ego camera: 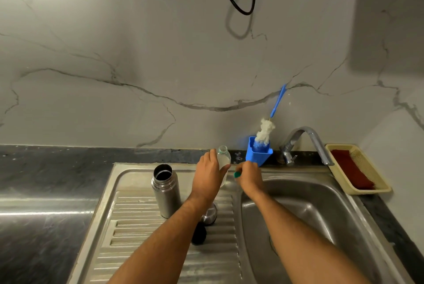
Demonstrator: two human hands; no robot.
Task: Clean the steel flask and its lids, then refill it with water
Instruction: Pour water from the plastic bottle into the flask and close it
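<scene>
Head view: left hand [209, 172] grips clear plastic bottle [223, 157] — right hand [249, 176] pinches green cap [237, 174].

Two bare forearms, no sleeves, rings or watch visible.

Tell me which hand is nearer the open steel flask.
Left. The left hand, gripping a clear plastic bottle, is just right of the steel flask. The right hand, holding a green cap, is farther right.
</scene>
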